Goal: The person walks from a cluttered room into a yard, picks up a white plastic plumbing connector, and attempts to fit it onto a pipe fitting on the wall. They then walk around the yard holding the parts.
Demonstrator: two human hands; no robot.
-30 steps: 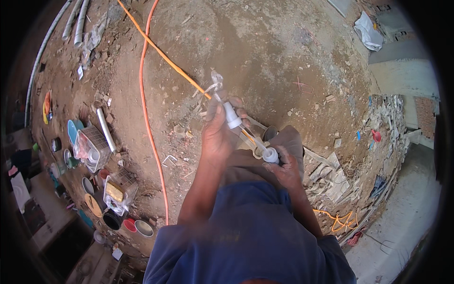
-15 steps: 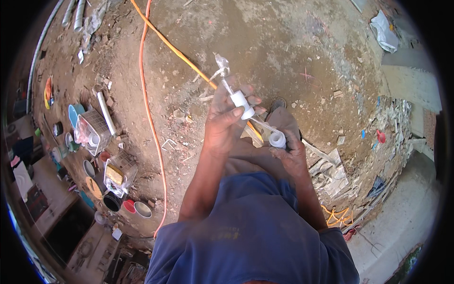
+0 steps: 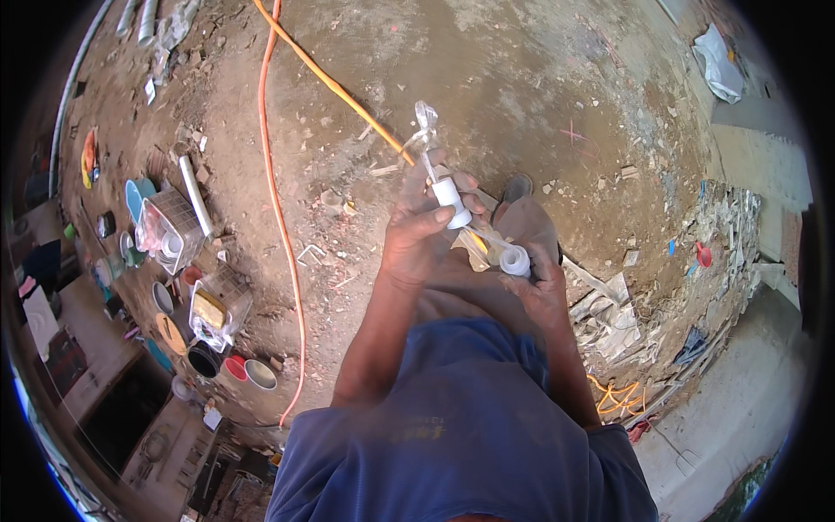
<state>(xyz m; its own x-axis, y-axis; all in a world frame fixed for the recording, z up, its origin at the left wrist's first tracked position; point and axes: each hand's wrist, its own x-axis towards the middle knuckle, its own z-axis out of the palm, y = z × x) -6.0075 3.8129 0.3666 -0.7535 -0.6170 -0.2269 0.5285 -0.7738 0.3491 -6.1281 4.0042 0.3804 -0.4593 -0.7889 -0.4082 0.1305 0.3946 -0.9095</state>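
Left hand (image 3: 416,233): grip holds white sleeve (image 3: 450,195), tilted. Right hand (image 3: 546,294): grip holds white ring (image 3: 515,261), nearby, apart. Orange hose (image 3: 270,157) and yellow hose (image 3: 335,83) cross on ground (image 3: 496,78).

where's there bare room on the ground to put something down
Widest: the dirt ground ahead of the left hand, between the yellow-orange line and the white sack, with only small debris. A narrower strip runs between the red-orange hose and the left forearm. Crowded: the left side, with crates and bowls, and the right, with sheet scraps.
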